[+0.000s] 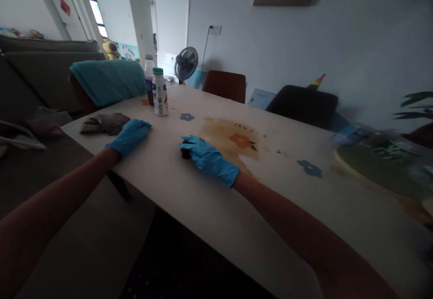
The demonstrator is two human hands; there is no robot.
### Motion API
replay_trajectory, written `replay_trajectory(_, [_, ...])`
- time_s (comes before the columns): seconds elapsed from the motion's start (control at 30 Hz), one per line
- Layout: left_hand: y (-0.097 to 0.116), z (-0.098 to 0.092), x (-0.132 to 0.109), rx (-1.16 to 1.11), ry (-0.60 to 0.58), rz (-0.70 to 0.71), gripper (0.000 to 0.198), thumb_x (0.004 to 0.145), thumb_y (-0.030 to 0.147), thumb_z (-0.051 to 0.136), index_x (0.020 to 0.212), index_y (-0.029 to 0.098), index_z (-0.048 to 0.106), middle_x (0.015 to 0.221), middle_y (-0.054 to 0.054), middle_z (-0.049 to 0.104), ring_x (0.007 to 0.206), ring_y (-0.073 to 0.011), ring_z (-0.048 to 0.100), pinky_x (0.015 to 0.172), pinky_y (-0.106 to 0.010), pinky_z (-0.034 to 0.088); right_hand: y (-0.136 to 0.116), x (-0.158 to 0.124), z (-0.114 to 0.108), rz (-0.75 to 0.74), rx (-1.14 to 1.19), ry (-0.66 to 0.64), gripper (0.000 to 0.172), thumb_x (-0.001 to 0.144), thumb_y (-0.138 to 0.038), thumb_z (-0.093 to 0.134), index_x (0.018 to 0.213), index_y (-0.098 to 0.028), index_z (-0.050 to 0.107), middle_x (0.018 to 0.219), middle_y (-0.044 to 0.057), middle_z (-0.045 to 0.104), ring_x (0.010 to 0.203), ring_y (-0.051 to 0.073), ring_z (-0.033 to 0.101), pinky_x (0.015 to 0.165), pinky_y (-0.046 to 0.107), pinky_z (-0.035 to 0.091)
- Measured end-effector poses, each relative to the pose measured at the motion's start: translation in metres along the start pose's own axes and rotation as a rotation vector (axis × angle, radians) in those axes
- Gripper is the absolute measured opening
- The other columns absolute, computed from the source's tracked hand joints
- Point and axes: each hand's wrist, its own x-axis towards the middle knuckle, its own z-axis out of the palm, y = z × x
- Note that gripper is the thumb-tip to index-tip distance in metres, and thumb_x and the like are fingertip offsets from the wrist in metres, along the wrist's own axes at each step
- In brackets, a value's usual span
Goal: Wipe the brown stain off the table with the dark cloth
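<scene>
Both of my hands wear blue gloves. My left hand [130, 136] lies flat on the pale table [158, 163] near its left edge, just right of a crumpled grey-brown cloth [104, 123]. Under the fingers of my right hand [209, 158] is a small dark wad [186, 153], pressed against the tabletop; it looks like a sponge or scrubbing pad, but most of it is covered. Right beyond that hand, the tabletop carries a printed orange flower [241, 140] on a yellow-brown patch.
A white bottle with a green cap [160, 92] stands at the far left of the table, before a purple-labelled bottle [149, 71]. A round green mat [379, 166] with plastic bags lies at the right. Chairs [225, 85] line the far side; a fan [186, 63] stands behind.
</scene>
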Motion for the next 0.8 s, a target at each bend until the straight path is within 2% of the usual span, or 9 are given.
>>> replay_trajectory(0.1, [-0.001,-0.001,-0.002,-0.031,0.004,0.002,0.046,0.099,0.036,0.053,0.123,0.02,0.088,0.131,-0.013,0.09,0.128,-0.0332,0.079,0.139,-0.054,0.058,-0.028,0.015,0.02,0.119,-0.148,-0.167,0.066,0.117,-0.018,0.07,0.182,-0.031,0.069,0.203,0.011,0.035,0.188,0.05,0.032,0.148,0.09,0.025])
replay_trajectory(0.23, [-0.004,-0.002,-0.003,-0.02,-0.014,0.025,0.05,0.101,0.038,0.05,0.128,0.018,0.087,0.142,-0.014,0.088,0.139,-0.0332,0.077,0.144,-0.052,0.053,-0.036,-0.004,0.019,0.141,-0.203,-0.181,0.066,0.123,-0.024,0.066,0.188,-0.031,0.063,0.203,0.012,0.033,0.189,0.046,0.032,0.152,0.08,0.029])
replay_trajectory(0.37, [-0.003,-0.003,-0.002,0.032,-0.052,0.013,0.055,0.104,0.034,0.047,0.136,0.014,0.087,0.149,-0.016,0.086,0.145,-0.0345,0.075,0.146,-0.054,0.049,-0.018,-0.055,0.0,0.178,-0.239,-0.142,0.066,0.123,-0.023,0.059,0.188,-0.028,0.063,0.202,0.008,0.037,0.189,0.042,0.032,0.154,0.075,0.027])
replay_trajectory(0.5, [0.002,-0.005,-0.003,0.036,-0.087,-0.004,0.059,0.104,0.031,0.048,0.142,0.008,0.086,0.152,-0.019,0.084,0.145,-0.035,0.074,0.147,-0.053,0.047,0.012,-0.117,-0.021,0.289,-0.26,-0.066,0.063,0.122,-0.034,0.059,0.184,-0.033,0.067,0.202,0.006,0.038,0.188,0.045,0.034,0.153,0.076,0.03])
replay_trajectory(0.63, [0.008,-0.008,-0.006,0.048,-0.067,-0.015,0.059,0.106,0.032,0.048,0.144,0.01,0.087,0.153,-0.016,0.084,0.147,-0.0338,0.073,0.148,-0.05,0.047,0.045,-0.18,-0.046,0.442,-0.343,0.035,0.062,0.123,-0.044,0.054,0.184,-0.038,0.066,0.199,0.007,0.045,0.184,0.049,0.041,0.149,0.086,0.03])
replay_trajectory(0.8, [0.012,-0.01,-0.004,0.066,-0.093,-0.033,0.058,0.106,0.028,0.048,0.144,0.009,0.087,0.156,-0.016,0.085,0.148,-0.0335,0.075,0.147,-0.047,0.047,0.074,-0.246,-0.086,0.699,-0.473,0.074,0.066,0.121,-0.05,0.046,0.181,-0.037,0.069,0.198,0.009,0.047,0.18,0.054,0.047,0.141,0.1,0.026])
